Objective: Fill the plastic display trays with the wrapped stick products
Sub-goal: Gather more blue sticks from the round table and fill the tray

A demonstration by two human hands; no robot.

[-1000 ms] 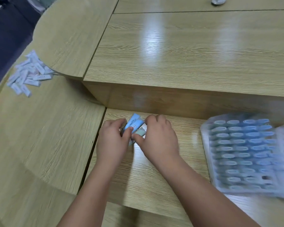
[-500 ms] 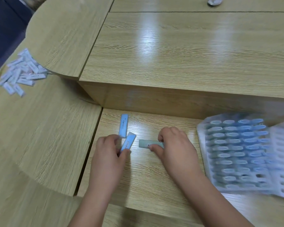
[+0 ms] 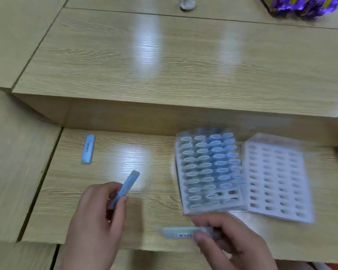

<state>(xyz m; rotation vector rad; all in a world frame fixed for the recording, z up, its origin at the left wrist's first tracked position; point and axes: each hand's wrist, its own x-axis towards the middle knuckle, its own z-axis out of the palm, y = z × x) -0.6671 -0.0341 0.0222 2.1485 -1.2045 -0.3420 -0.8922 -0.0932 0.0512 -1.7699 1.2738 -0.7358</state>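
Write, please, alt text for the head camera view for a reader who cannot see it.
A person's left hand pinches a blue wrapped stick and the right hand holds a pale green stick over a wooden desk. To the right lie a nearly full plastic tray and an empty tray; another blue stick lies alone farther left.

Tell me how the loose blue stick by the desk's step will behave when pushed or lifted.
The loose stick lies flat and looks flat-sided, so it would likely slide, not roll. A similar stick juts straight from the left hand, so probably stiff and light.
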